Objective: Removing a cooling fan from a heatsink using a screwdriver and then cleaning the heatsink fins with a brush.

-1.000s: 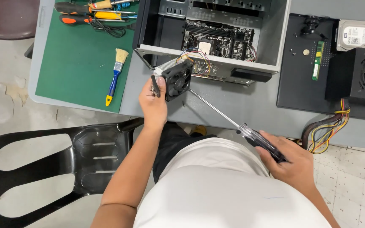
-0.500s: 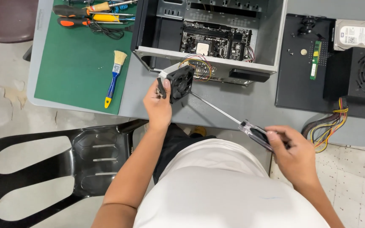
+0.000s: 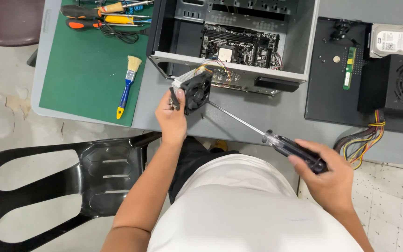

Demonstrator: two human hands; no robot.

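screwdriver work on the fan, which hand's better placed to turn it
Right. The right hand already grips the screwdriver handle, tip at the fan; the left hand is busy holding the fan.

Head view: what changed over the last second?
The right hand slid its grip along the screwdriver handle, and the shaft stays aimed at the fan. The left hand keeps holding the fan by the open computer case. The brush on the green mat has not moved.
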